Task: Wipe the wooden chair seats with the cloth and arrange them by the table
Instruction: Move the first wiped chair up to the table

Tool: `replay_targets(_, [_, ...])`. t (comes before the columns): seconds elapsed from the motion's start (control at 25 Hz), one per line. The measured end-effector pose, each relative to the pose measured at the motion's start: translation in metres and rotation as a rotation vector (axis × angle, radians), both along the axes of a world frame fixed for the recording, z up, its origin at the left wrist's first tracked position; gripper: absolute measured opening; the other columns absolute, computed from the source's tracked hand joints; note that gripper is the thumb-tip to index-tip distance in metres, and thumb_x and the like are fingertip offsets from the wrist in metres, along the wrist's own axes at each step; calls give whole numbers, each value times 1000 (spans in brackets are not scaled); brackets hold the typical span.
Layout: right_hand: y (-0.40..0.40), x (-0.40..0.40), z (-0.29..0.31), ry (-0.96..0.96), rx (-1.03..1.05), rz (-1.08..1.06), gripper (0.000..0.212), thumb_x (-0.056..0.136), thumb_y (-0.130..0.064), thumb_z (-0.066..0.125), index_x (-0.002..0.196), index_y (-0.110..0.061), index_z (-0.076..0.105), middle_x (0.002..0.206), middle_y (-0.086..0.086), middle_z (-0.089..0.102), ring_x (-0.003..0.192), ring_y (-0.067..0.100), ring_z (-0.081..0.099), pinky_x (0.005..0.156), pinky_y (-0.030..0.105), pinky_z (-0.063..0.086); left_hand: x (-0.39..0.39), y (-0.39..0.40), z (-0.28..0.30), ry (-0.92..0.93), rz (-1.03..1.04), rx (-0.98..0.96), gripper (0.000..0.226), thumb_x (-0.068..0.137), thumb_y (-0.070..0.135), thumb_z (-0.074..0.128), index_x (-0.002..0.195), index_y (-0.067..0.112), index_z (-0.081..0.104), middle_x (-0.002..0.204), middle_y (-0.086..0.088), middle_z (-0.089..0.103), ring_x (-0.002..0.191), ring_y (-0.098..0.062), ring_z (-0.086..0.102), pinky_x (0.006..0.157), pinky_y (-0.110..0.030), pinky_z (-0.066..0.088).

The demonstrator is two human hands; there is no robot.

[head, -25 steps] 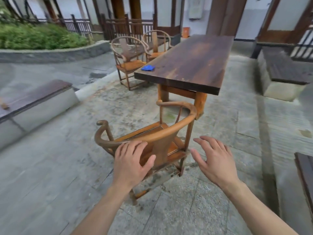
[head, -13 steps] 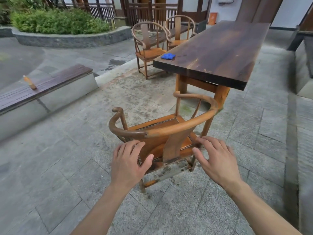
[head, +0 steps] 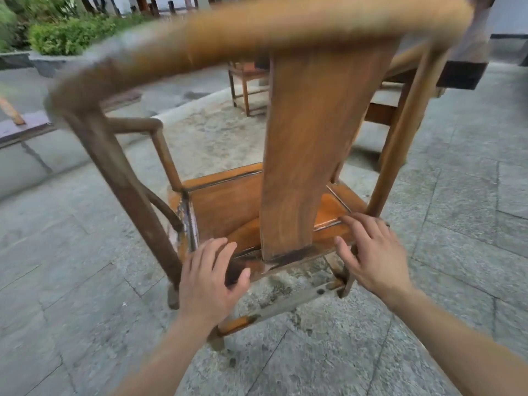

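A wooden round-backed chair [head: 308, 144] fills the view, seen from behind and very close, its curved top rail blurred across the top. My left hand [head: 210, 277] wraps over the back left edge of the orange seat [head: 225, 204], thumb under the seat rail. My right hand [head: 371, 252] lies on the back right edge of the seat by the rear post, fingers spread. The dark wooden table [head: 460, 72] shows behind the chair at the upper right. The cloth is out of sight.
A second wooden chair [head: 247, 87] stands farther back, beside the table. A low stone bench [head: 25, 130] with a wooden top runs along the left. Green shrubs [head: 65, 32] grow in a raised bed at the back left. Grey stone paving [head: 85, 267] lies all around.
The view has dropped close in behind the chair. Both hands came down from hovering near the backrest onto the rear edge of the seat, the left one closing on it.
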State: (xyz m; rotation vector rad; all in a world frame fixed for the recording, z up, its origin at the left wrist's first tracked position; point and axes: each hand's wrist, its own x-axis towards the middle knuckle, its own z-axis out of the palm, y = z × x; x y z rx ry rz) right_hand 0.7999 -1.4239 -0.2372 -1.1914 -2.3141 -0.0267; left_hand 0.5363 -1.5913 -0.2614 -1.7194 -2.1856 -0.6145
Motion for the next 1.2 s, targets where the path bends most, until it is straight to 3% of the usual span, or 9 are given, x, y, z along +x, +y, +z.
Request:
replay_targets(0.12, [56, -17, -89, -3, 146, 86, 47, 97, -46, 45, 132, -19, 58, 133, 1, 60, 122, 24, 55, 95, 43, 48, -35, 28, -89, 125, 28, 40, 55, 89, 53, 50, 121, 10, 64, 126, -10, 63, 119, -32, 59, 95, -50, 51])
replay_targets(0.24, [103, -35, -138, 33, 265, 105, 45, 96, -46, 43, 131, -21, 58, 133, 3, 60, 122, 27, 55, 95, 45, 46, -57, 38, -133, 223, 111, 107, 61, 88, 58, 47, 124, 12, 64, 127, -11, 63, 118, -34, 59, 93, -50, 49])
replay_targets(0.6, [137, -49, -159, -75, 105, 201, 49, 97, -52, 34, 123, -20, 60, 124, 4, 64, 117, 30, 58, 93, 45, 46, -51, 49, -129, 280, 258, -156, 56, 93, 56, 37, 115, 13, 66, 118, -10, 67, 104, -30, 64, 80, -41, 50])
replay_targets(0.76, [140, -52, -164, -51, 153, 182, 46, 96, -50, 33, 118, -23, 63, 119, 0, 67, 111, 28, 61, 88, 41, 46, -53, 48, -132, 287, 285, -97, 56, 90, 55, 41, 114, 12, 68, 111, -8, 70, 97, -29, 67, 74, -39, 53])
replay_targets(0.92, [144, -56, -169, -24, 197, 149, 48, 97, -50, 31, 109, -22, 68, 109, 2, 65, 93, 30, 59, 78, 41, 48, -55, 53, -139, 308, 286, -5, 58, 90, 54, 40, 114, 10, 68, 102, -8, 72, 89, -30, 68, 67, -38, 53])
replay_targets(1.2, [141, -56, -171, 21, 215, 133, 41, 96, -44, 33, 98, -19, 65, 99, 1, 64, 88, 27, 55, 71, 38, 46, -59, 53, -142, 340, 286, -11, 54, 91, 52, 35, 90, 11, 70, 90, -7, 65, 79, -28, 60, 61, -38, 50])
